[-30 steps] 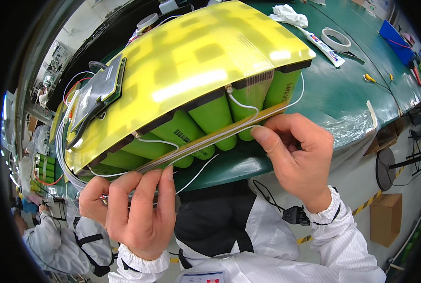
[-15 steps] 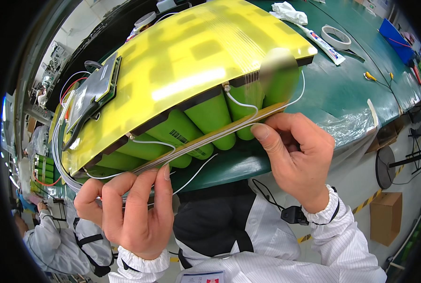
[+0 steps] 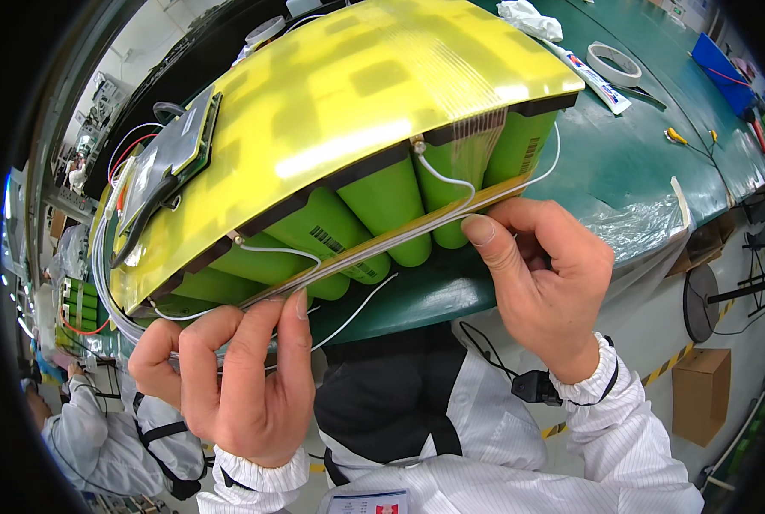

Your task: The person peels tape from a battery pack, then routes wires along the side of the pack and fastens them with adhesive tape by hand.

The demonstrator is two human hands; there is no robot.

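Note:
A large battery pack has a yellow sheet (image 3: 339, 103) on top and green cylindrical cells (image 3: 381, 202) below it. Along the side facing me runs a bundle of thin white wires (image 3: 382, 242), lying against a yellowish strip (image 3: 434, 218). My left hand (image 3: 237, 368) pinches the bundle near its left end. At the other end, my right hand (image 3: 541, 270) grips the wires between thumb and bent forefinger. Separate white leads curve from terminals on the pack's edge to the bundle. One loose lead (image 3: 357, 313) hangs below it. A circuit board (image 3: 166, 163) sits on the sheet's left part.
The pack stands on a green table mat (image 3: 622, 188). At the back right lie a tape roll (image 3: 613, 64), a white tube (image 3: 589, 79), crumpled white material (image 3: 529, 19) and yellow clips (image 3: 675, 136). A cardboard box (image 3: 701, 396) stands on the floor; a person (image 3: 100, 441) is at left.
A blurred pale shape over the pack's right corner is gone, leaving the end cell visible. Both hands keep their hold on the wires, with only slight shifts.

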